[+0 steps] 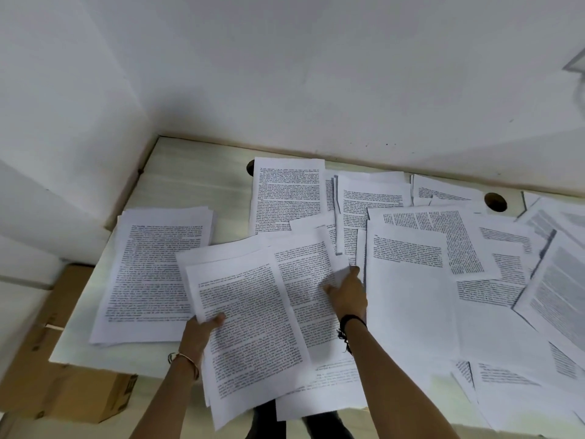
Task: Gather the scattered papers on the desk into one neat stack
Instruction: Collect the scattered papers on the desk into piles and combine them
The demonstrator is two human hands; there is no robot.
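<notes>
Printed white papers cover a pale desk (pixel 190 185). At the left lies a fairly squared stack (pixel 152 274). My left hand (pixel 202 331) grips the left edge of a loose bundle of sheets (pixel 253 324) held in front of me, thumb on top. My right hand (pixel 346 296) pinches the far right corner of a sheet (pixel 307 274) that lies against that bundle. Scattered papers (pixel 443 255) spread, overlapping at many angles, over the middle and right of the desk, up to the back edge and off the right side of the view.
White walls close the desk at the back and left. A cable hole (pixel 495 201) opens near the back edge, another is half hidden under a sheet. Cardboard boxes (pixel 79 388) stand on the floor left of the desk.
</notes>
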